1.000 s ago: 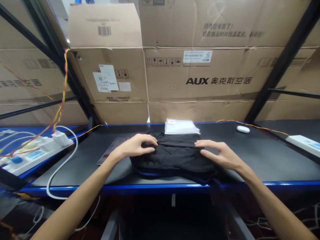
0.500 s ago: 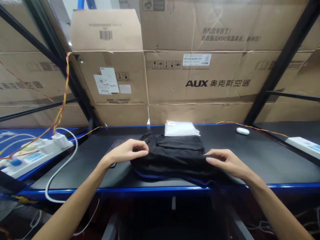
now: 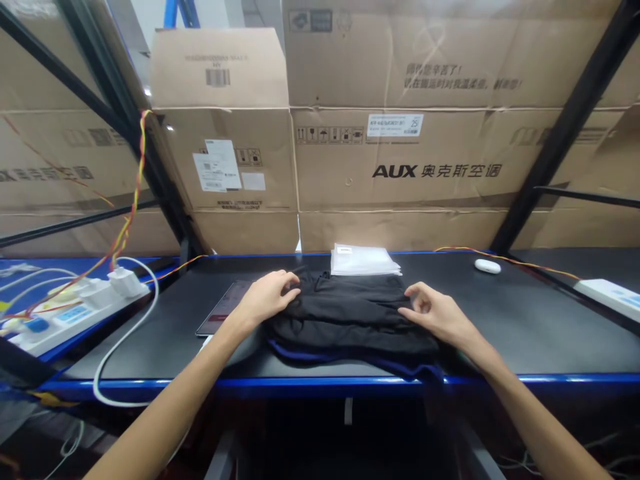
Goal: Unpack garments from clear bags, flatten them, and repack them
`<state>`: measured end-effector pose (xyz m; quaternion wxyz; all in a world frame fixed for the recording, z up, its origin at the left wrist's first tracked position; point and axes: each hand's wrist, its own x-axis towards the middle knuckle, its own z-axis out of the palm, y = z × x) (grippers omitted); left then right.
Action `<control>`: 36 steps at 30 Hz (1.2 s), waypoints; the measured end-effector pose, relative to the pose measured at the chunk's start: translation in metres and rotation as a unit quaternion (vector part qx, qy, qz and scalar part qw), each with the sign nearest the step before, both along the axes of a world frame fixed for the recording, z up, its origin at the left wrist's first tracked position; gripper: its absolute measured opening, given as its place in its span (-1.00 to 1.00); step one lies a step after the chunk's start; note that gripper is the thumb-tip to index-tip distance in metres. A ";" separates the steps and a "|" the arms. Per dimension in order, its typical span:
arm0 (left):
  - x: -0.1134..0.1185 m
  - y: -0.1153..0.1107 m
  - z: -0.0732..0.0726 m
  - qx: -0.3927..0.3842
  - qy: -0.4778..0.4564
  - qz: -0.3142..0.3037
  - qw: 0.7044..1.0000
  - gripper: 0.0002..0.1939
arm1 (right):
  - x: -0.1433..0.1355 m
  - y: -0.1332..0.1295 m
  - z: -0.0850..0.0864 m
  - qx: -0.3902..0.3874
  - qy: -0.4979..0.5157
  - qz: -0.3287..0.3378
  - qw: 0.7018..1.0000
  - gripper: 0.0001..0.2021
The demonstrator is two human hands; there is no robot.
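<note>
A folded black garment [image 3: 350,320] lies near the front of the black tabletop, its layers creased across and a blue edge along the front. My left hand [image 3: 267,297] rests at the garment's far left side, fingers curved and thumb a little apart. At its right side is my right hand [image 3: 440,317], the thumb touching the cloth and the forefinger raised away from it. Behind the garment sits a stack of translucent plastic bags [image 3: 367,261] with a small label. A tablet or phone [image 3: 225,307] lies beside my left wrist, partly covered by my arm.
White power strips [image 3: 85,310] with plugs and cables stand at the left, another [image 3: 610,293] at the right. A white earbud case [image 3: 487,266] lies at the back right. Large cardboard boxes [image 3: 345,187] wall the back, between black shelf posts [image 3: 555,133]. A white cable [image 3: 105,360] hangs over the front edge.
The garment's raised near layer has been folded away from me and now lies flatter. Both hands moved slightly farther back, and my right thumb and forefinger have parted. More of the tablet or phone shows.
</note>
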<state>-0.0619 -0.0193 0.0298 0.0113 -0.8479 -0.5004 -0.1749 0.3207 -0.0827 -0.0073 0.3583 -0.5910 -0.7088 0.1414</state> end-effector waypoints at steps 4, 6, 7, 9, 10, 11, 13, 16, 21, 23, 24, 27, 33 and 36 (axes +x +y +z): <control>-0.011 -0.011 0.007 0.029 -0.008 0.072 0.997 -0.55 | -0.011 -0.003 0.014 0.078 -0.049 -0.006 0.996 -0.74; -0.014 -0.017 0.009 0.010 -0.006 0.135 0.991 -0.42 | -0.027 -0.006 0.025 0.094 -0.053 0.038 0.993 -0.77; -0.016 -0.020 0.010 -0.013 0.000 0.165 0.986 -0.37 | -0.037 -0.006 0.030 0.093 -0.052 0.071 0.992 -0.77; -0.018 -0.024 0.010 -0.065 0.015 0.202 0.977 -0.33 | -0.058 -0.008 0.040 0.070 -0.075 0.147 0.984 -0.73; -0.018 -0.026 0.011 -0.084 0.021 0.205 0.975 -0.33 | -0.068 -0.008 0.043 0.047 -0.096 0.187 0.977 -0.66; -0.019 -0.027 0.011 -0.096 0.024 0.203 0.974 -0.35 | -0.078 -0.007 0.046 0.017 -0.117 0.225 0.967 -0.59; -0.019 -0.027 0.013 -0.107 0.019 0.184 0.977 -0.40 | -0.093 -0.005 0.049 -0.033 -0.160 0.273 0.948 -0.46; -0.017 -0.026 0.016 -0.102 -0.024 0.141 0.984 -0.55 | -0.106 0.001 0.046 -0.070 -0.198 0.313 0.926 -0.36; -0.010 -0.024 0.015 -0.057 -0.130 0.075 0.987 -0.78 | -0.110 0.003 0.036 -0.108 -0.213 0.324 0.916 -0.36; -0.005 -0.023 0.012 -0.036 -0.163 0.063 0.984 -0.81 | -0.108 0.002 0.035 -0.104 -0.204 0.325 0.917 -0.37; -0.002 -0.023 0.011 -0.024 -0.183 0.056 0.981 -0.81 | -0.107 0.001 0.036 -0.106 -0.201 0.328 0.917 -0.36; 0.010 -0.024 0.010 0.001 -0.257 0.019 0.966 -0.83 | -0.099 0.000 0.040 -0.114 -0.192 0.335 0.915 -0.36; 0.056 -0.034 0.018 -0.006 -0.301 -0.078 0.950 -0.91 | -0.062 0.007 0.040 -0.092 -0.195 0.266 0.940 -0.38; 0.083 -0.039 0.012 -0.026 -0.253 -0.142 0.957 -0.95 | -0.040 0.011 0.031 -0.066 -0.198 0.224 0.952 -0.39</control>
